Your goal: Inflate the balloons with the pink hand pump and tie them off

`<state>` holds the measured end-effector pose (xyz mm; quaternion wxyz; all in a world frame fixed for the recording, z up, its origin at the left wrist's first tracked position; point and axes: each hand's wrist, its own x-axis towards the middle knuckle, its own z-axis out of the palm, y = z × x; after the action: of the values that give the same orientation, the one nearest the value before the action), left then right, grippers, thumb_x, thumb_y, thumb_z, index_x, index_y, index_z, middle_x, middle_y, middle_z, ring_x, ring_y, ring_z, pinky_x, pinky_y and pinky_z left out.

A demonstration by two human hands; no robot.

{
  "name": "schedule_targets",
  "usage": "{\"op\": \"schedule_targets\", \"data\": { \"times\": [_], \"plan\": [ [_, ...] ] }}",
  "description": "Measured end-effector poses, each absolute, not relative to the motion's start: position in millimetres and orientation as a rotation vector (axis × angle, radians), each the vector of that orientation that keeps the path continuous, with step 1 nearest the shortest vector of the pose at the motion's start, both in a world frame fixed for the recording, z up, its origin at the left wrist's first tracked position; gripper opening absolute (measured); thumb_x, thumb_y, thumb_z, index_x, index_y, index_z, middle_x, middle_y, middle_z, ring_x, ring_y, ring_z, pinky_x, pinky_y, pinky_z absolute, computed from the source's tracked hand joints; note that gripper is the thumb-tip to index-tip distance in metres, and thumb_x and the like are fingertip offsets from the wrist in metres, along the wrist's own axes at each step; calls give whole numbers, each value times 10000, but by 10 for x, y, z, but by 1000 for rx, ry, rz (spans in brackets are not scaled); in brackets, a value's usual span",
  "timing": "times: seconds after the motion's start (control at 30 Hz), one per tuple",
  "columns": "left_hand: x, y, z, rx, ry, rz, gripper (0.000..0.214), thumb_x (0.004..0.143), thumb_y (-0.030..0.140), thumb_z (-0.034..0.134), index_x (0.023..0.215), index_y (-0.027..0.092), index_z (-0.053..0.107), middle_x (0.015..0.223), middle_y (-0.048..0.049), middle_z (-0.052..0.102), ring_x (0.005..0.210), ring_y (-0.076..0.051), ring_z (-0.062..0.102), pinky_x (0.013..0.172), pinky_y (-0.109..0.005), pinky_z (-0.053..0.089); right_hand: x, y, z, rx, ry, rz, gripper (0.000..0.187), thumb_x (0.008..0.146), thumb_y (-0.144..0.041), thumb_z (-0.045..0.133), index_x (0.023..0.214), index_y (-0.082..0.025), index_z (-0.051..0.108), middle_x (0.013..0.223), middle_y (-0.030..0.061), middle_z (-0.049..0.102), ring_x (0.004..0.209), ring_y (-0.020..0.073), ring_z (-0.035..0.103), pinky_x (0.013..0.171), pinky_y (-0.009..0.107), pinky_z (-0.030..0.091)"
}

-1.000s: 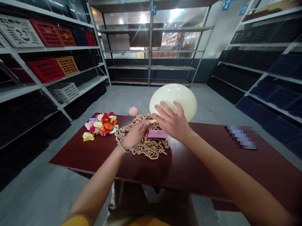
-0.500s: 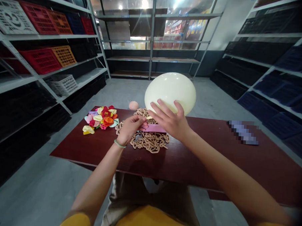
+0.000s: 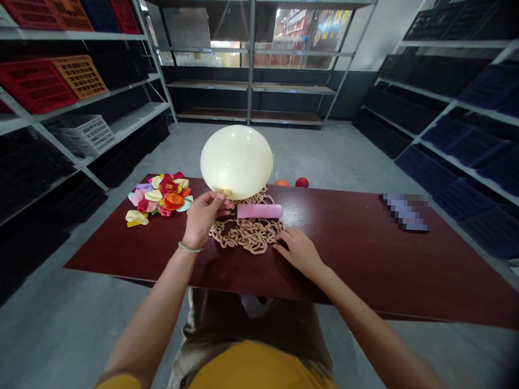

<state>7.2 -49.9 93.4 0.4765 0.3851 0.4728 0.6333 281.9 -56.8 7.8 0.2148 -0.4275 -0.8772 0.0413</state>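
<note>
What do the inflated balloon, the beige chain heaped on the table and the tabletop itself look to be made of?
Balloon: likely latex, pale cream, smooth and glossy, with light reflections on its skin; the left hand pinches its neck. Chain: beige links, matte, probably plastic or rubber, though it cannot be told apart here; the right hand touches it. Table: dark reddish-brown, semi-gloss, looks like wood veneer or laminate.
</note>
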Motion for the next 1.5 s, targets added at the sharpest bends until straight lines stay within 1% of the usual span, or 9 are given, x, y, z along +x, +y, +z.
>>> {"op": "schedule_targets", "data": {
  "times": [0.13,0.27,0.37,0.53,0.9,1.03,1.2,1.33,1.5],
  "plan": [
    [117,-487,897,916,1160,1528,335,707,413,800,805,129,651,732,-37,711,684,-125,689,649,-227,579,2843,-587,48,-1226,-2395,160,161,955,-226,475,879,-211,616,882,63,666,860,225,612,766,355,485],
    [121,-502,913,928,1168,1497,330,699,394,810,826,129,659,746,-43,723,689,-130,695,665,-234,587,2901,-478,331,-1239,-2331,170,177,976,-220,419,970,-200,595,920,72,671,852,221,616,753,345,479],
    [125,-508,939,963,1170,1448,328,706,382,808,862,129,669,772,-53,733,708,-134,699,685,-242,589,2946,-342,723,-1149,-2293,138,176,979,-246,427,994,-204,598,967,86,663,935,231,600,810,356,471],
    [150,-499,985,1007,1158,1435,338,707,385,807,881,131,668,779,-52,734,714,-146,696,704,-269,589,2957,-145,1320,-962,-2296,114,182,966,-235,446,944,-215,625,957,77,640,919,210,587,810,342,475],
    [132,-464,1098,1147,1146,1486,323,745,408,771,903,139,687,779,-44,722,738,-151,687,749,-298,581,2926,-53,1760,-922,-2351,45,205,972,-265,454,940,-215,651,911,46,643,891,191,585,805,339,449],
    [148,-446,1145,1205,1127,1478,279,772,390,744,905,150,694,780,-39,717,728,-140,674,724,-274,567,2892,-103,2050,-964,-2276,57,157,943,-248,499,938,-214,653,917,31,644,835,166,588,729,307,446],
    [175,-423,1198,1301,1159,1469,231,793,361,715,897,155,711,797,-45,725,714,-133,662,724,-261,547,2667,-127,2737,-983,-2152,-6,87,903,-240,566,913,-197,641,838,-7,651,721,121,601,680,279,447],
    [238,-403,1190,1343,1212,1466,212,809,368,689,884,171,711,796,-41,728,725,-144,669,737,-273,546,2323,-3,3284,-1033,-2098,46,146,939,-222,494,987,-142,606,783,-34,615,570,54,584,634,251,426],
    [367,-424,1167,1379,1263,1459,228,831,397,657,873,178,701,787,-37,730,731,-157,676,743,-286,543,1867,331,3476,-980,-2103,38,122,930,-191,472,975,-155,580,757,-21,601,561,100,596,600,263,450]
  ]
}}
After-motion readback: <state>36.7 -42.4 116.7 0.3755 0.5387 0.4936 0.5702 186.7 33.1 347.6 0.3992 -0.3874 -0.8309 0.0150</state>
